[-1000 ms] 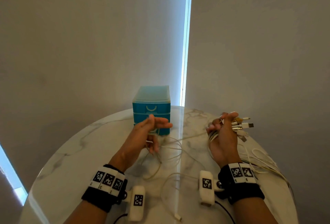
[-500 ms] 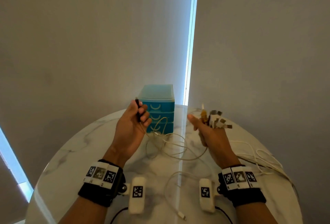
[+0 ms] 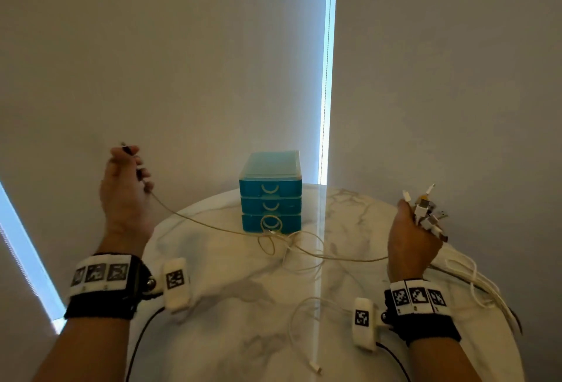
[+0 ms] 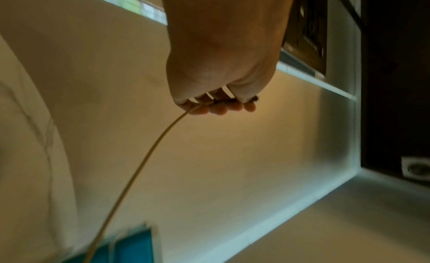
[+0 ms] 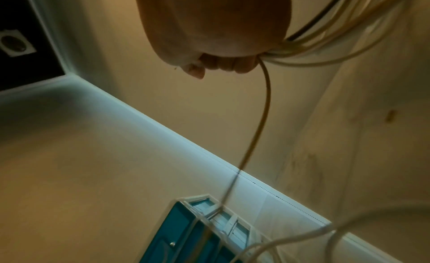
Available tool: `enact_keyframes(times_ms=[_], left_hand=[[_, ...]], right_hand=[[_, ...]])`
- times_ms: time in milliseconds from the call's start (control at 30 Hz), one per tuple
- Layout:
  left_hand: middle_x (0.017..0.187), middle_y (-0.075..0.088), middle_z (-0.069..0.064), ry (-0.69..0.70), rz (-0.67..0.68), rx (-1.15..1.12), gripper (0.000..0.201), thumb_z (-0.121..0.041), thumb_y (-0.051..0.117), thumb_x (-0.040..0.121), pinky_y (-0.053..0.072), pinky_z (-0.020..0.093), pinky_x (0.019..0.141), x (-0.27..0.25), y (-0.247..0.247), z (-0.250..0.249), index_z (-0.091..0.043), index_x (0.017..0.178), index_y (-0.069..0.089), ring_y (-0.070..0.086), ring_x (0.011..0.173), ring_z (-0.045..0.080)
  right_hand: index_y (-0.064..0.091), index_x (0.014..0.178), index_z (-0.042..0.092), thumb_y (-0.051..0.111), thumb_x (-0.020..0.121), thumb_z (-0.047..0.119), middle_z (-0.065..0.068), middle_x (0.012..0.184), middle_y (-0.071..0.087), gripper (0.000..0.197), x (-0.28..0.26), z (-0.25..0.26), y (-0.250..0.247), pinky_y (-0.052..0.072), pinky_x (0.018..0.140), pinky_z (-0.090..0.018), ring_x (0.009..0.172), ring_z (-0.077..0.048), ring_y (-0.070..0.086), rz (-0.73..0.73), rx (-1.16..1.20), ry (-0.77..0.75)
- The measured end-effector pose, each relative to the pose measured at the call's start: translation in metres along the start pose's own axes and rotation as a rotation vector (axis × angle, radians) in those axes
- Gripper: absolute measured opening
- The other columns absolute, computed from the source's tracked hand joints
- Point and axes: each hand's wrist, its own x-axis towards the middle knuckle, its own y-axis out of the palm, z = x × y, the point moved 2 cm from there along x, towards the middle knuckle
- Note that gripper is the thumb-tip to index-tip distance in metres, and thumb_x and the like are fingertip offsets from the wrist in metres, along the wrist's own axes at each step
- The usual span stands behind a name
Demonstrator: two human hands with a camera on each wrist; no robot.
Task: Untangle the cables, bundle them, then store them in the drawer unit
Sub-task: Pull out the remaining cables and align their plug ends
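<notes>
My left hand point(image 3: 127, 174) is raised up and to the left of the table, its fingers curled round the dark plug end of a beige cable point(image 3: 194, 220); the grip shows in the left wrist view point(image 4: 218, 105). That cable runs taut down to a tangle of loops point(image 3: 282, 244) in front of the blue drawer unit point(image 3: 270, 193). My right hand point(image 3: 416, 229) grips a bunch of cable plugs point(image 3: 425, 211) fanned out above its fist, the cables trailing off behind it point(image 5: 325, 37). All three drawers are closed.
The round white marble table point(image 3: 243, 305) carries it all. More white cables point(image 3: 468, 278) hang over its right edge, and a loose white cable end point(image 3: 314, 368) lies near the front edge. Walls and a bright window gap point(image 3: 327, 77) stand behind the unit.
My left hand has swung up and far left with the plug, pulling the beige cable taut out of the tangle. My right hand has moved right with its bunch of plugs.
</notes>
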Motion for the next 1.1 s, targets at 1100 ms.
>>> enact_keyframes(times_ms=[1100], left_hand=[[0.119, 0.071, 0.001, 0.4, 0.305, -0.058, 0.029, 0.004, 0.052, 0.096, 0.043, 0.025, 0.062, -0.014, 0.181, -0.137, -0.021, 0.103, 0.065, 0.061, 0.083, 0.013]], right_hand=[[0.082, 0.095, 0.017, 0.045, 0.109, 0.056, 0.005, 0.072, 0.073, 0.056, -0.059, -0.002, 0.039, 0.042, 0.066, -0.011, 0.065, -0.004, 0.065, 1.08, -0.484, -0.184]])
